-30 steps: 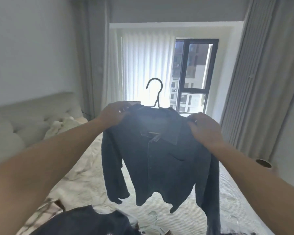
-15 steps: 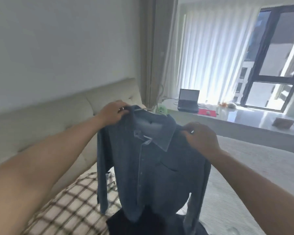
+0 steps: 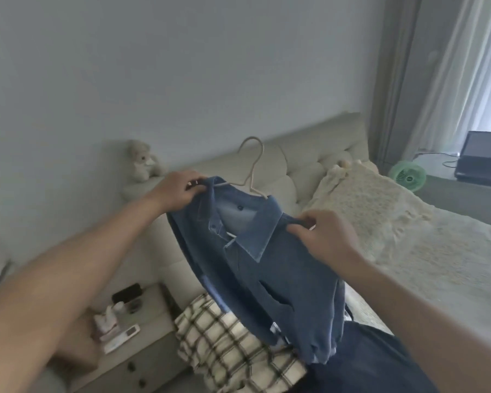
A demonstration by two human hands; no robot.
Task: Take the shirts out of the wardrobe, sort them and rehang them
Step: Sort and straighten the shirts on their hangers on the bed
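Both arms outstretched, left hand (image 3: 176, 191) and right hand (image 3: 322, 239) with fingers curled, pinching.

Swung leftward, away from the window and toward the headboard (image 3: 309, 154) and the wall. Denim shirt (image 3: 267, 268) carried along on its hanger (image 3: 251, 168), now tilted down to the right, hook pale against the headboard rather than dark against the window. Lower hem now over a plaid shirt (image 3: 233, 344). Newly in view: nightstand (image 3: 142, 353), plush toy (image 3: 142, 160), green fan (image 3: 407, 174).
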